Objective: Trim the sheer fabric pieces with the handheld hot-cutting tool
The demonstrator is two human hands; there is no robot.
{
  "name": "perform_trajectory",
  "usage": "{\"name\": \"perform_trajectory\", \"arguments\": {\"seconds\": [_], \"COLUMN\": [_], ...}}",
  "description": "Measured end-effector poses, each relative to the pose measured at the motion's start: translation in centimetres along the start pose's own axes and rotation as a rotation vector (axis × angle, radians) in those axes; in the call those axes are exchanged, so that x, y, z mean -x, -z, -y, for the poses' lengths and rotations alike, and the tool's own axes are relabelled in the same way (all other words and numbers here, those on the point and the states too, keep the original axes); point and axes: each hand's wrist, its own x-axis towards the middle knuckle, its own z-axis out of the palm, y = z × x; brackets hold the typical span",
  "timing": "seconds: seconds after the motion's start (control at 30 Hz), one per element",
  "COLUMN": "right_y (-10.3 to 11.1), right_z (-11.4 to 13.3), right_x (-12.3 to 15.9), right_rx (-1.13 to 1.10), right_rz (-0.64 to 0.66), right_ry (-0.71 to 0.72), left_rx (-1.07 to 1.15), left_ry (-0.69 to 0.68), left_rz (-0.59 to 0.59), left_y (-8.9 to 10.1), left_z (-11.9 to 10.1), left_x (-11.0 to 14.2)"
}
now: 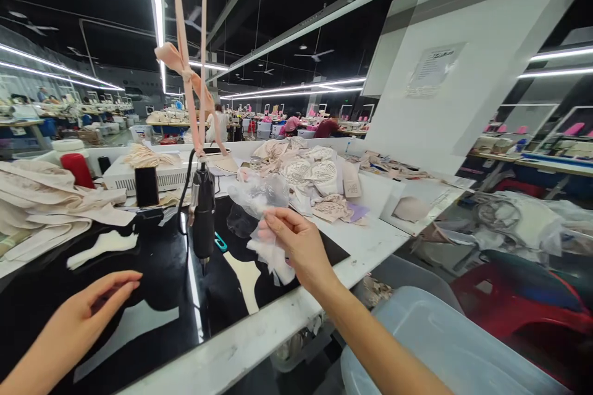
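Note:
My right hand is raised over the right side of the black work surface, thumb and fingers pinched on a crumpled clear plastic bag. A whitish translucent piece hangs beneath those fingers; whether it is part of the bag I cannot tell. My left hand hovers at the lower left, holding nothing, with a gap between thumb and fingers. Near it lies a pale grey-green cut piece. Between the hands, a black handheld tool hangs upright from peach fabric straps.
A cream cut piece and a teal clip-like item lie right of the tool. Another cream piece lies left. Beige fabric is stacked at left, lace cups pile behind, and a grey plastic bin stands lower right.

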Motion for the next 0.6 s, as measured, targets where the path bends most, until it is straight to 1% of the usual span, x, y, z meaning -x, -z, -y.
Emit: {"name": "perform_trajectory", "arguments": {"seconds": [0.03, 0.07, 0.13, 0.17, 0.2, 0.27, 0.33, 0.4, 0.5, 0.6], "right_y": [-1.1, -2.3, -4.7, -5.9, -7.0, -8.9, -10.3, -11.2, -11.9, -12.3], "right_z": [0.0, -0.1, -0.5, -0.8, -1.1, -1.8, -2.4, -2.8, -3.2, -3.6], "right_x": [0.6, 1.2, 2.3, 2.8, 3.3, 4.0, 4.5, 4.7, 4.5, 4.2], "right_rx": [-0.029, -0.061, -0.160, -0.210, -0.248, -0.272, -0.256, -0.264, -0.337, -0.390], "right_rz": [0.026, 0.053, 0.118, 0.152, 0.181, 0.232, 0.283, 0.319, 0.307, 0.271], "right_ry": [-0.009, -0.021, -0.065, -0.092, -0.119, -0.170, -0.215, -0.241, -0.248, -0.294], "left_rx": [0.133, 0.252, 0.504, 0.629, 0.738, 0.880, 0.884, 0.865, 0.862, 0.823], "left_ry": [0.048, 0.084, 0.125, 0.139, 0.156, 0.181, 0.203, 0.254, 0.316, 0.355], "left_rz": [0.099, 0.170, 0.273, 0.314, 0.306, 0.347, 0.422, 0.450, 0.417, 0.372], "left_y": [0.0, -0.2, -0.8, -1.2, -1.6, -2.2, -2.5, -2.2, -0.9, 0.9], "left_z": [-2.1, -4.1, -7.7, -9.2, -10.4, -12.0, -12.6, -12.3, -10.6, -8.4], "left_x": [0.5, 1.1, 2.3, 2.9, 3.3, 3.7, 3.6, 3.3, 3.0, 3.3]}}
